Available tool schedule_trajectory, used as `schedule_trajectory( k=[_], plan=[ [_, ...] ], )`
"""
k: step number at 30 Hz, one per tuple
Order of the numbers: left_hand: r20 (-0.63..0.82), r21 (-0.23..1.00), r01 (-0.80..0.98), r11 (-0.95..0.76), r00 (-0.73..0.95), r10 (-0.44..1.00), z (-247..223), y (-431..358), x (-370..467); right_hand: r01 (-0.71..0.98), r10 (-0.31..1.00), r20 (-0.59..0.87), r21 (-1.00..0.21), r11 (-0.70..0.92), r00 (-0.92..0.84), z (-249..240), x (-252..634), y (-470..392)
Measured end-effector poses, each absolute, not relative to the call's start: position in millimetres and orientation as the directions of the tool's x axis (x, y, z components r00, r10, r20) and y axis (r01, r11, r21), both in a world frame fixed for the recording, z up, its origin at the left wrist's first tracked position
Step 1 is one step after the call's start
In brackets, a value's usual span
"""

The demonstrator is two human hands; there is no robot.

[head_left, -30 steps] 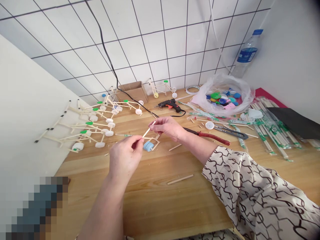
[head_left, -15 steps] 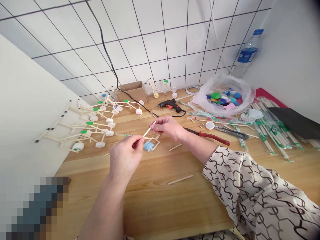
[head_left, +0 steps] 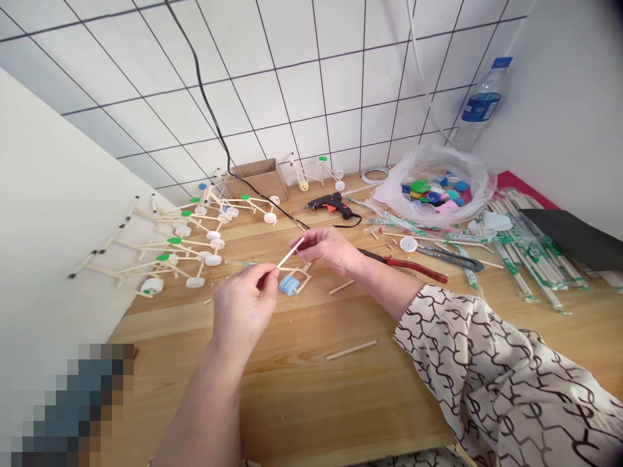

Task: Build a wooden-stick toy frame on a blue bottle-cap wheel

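Between thumb and fingers, my left hand (head_left: 248,301) pinches the lower end of a thin wooden stick (head_left: 291,253), which slants up to the right. My right hand (head_left: 324,250) is beside the stick's upper end, its fingers bent close together; what they hold, if anything, is hidden. Just below lies a small stick frame (head_left: 305,281) with light blue round caps (head_left: 289,285) at its near end, partly covered by my hands. Two loose sticks lie to the right, one by the frame (head_left: 341,287) and one nearer me (head_left: 351,350).
Several stick models with white wheels (head_left: 195,281) fill the left. A black glue gun (head_left: 331,205), cardboard box (head_left: 257,178) and tape roll (head_left: 374,174) are behind. Red-handled pliers (head_left: 418,267), a bag of caps (head_left: 438,194), bundled sticks (head_left: 530,253) and a bottle (head_left: 481,104) are right.
The fingers of my right hand have moved slightly off the stick's upper end, which now shows uncovered. My left hand keeps its pinch, almost unmoved.
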State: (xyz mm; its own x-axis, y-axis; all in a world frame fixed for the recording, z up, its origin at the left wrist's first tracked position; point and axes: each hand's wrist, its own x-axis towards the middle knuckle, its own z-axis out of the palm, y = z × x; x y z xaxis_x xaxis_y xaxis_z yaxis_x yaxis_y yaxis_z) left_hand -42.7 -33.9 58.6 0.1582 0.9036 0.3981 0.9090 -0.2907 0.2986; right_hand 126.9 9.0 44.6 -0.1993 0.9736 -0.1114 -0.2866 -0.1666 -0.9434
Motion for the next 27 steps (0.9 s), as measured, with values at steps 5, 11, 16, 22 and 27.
schedule_trajectory(
  k=[5, 11, 16, 22, 27],
  plan=[
    [0.39, 0.304, 0.906, -0.295, 0.164, 0.906, 59.2, -34.2, -42.7, -0.291, 0.974, -0.104, -0.943, -0.161, -0.199, 44.2, 127.2, 8.4],
    [0.395, 0.306, 0.902, -0.306, 0.172, 0.902, 59.7, -34.3, -42.6, -0.28, 0.977, -0.075, -0.951, -0.131, -0.202, 41.2, 126.9, 9.4],
    [0.4, 0.305, 0.898, -0.316, 0.18, 0.899, 59.5, -33.8, -43.2, -0.274, 0.976, -0.071, -0.953, -0.128, -0.207, 38.1, 126.2, 11.1],
    [0.397, 0.299, 0.898, -0.321, 0.189, 0.898, 59.5, -33.4, -43.4, -0.283, 0.976, -0.078, -0.95, -0.135, -0.204, 37.9, 126.1, 11.4],
    [0.395, 0.29, 0.896, -0.336, 0.207, 0.895, 60.6, -34.2, -43.3, -0.282, 0.974, -0.095, -0.947, -0.152, -0.205, 39.4, 126.2, 10.1]
  ],
)
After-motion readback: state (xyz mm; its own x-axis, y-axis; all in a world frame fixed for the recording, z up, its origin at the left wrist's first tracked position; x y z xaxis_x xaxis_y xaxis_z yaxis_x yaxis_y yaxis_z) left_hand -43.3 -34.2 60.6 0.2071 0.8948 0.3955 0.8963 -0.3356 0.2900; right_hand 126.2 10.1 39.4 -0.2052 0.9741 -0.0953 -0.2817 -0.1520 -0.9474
